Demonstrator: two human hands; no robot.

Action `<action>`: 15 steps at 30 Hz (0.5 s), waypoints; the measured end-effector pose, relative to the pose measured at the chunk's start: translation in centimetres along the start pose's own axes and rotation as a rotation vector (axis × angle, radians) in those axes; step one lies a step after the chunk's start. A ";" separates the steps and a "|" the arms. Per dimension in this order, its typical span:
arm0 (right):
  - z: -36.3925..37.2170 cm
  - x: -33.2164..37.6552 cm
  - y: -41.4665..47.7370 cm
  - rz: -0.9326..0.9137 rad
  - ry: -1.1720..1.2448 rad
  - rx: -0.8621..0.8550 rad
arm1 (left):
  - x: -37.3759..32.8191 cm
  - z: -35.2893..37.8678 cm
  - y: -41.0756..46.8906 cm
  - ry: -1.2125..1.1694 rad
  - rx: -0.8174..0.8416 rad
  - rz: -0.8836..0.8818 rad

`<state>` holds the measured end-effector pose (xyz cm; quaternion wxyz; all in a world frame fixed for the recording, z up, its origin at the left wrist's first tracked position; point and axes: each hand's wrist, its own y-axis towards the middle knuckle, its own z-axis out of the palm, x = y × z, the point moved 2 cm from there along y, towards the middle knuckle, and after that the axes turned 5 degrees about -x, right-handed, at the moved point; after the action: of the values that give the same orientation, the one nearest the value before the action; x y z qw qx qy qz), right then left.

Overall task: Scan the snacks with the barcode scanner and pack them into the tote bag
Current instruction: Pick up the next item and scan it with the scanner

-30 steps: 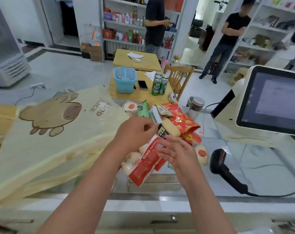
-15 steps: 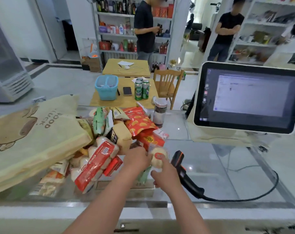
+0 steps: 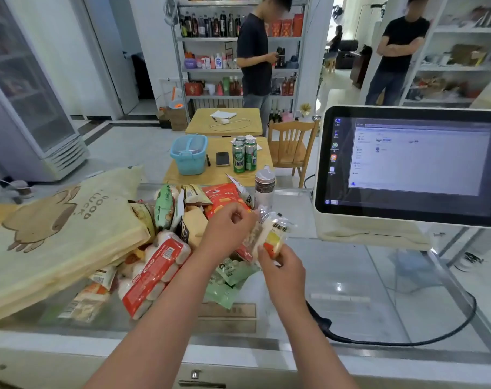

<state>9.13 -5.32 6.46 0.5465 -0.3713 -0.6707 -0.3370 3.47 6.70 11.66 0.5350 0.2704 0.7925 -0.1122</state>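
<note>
A small clear-wrapped snack pack (image 3: 269, 234) with a yellow and red label is held above the glass counter (image 3: 351, 279) by both hands. My left hand (image 3: 227, 228) pinches its upper left edge; my right hand (image 3: 280, 265) grips its lower end. A heap of snacks (image 3: 165, 248) lies left of them, with a red pack of white rolls (image 3: 154, 273) in front. The cream tote bag (image 3: 61, 237) with a brown animal print lies flat at the left, partly over the heap. The black barcode scanner (image 3: 320, 322) lies mostly hidden behind my right forearm; its cable loops to the right.
A checkout screen (image 3: 412, 164) stands at the right on the counter. A clear jar (image 3: 264, 186) sits behind the snacks. Beyond are wooden tables with a blue basket (image 3: 188, 154), cans (image 3: 244, 155) and a phone, a chair, shelves, and two people standing.
Both hands lifted a small wrapped snack up off the counter, away from the scanner. The view tilted up and shifted right, so the screen shows more fully.
</note>
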 end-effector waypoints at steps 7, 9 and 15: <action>-1.2 3.1 0.5 0.226 0.348 0.113 | 1.3 -0.2 -0.5 -0.267 0.384 -0.235; -1.1 3.2 0.3 0.238 0.350 0.092 | 1.1 -0.4 -1.0 -0.372 0.435 -0.226; -0.4 2.3 -0.7 0.249 0.255 0.093 | 1.8 -1.6 -0.7 -0.364 0.387 -0.185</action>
<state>8.45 -5.72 8.81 0.6812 -0.3800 -0.5596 -0.2800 1.27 7.42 10.59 0.5946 0.2695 0.6685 -0.3564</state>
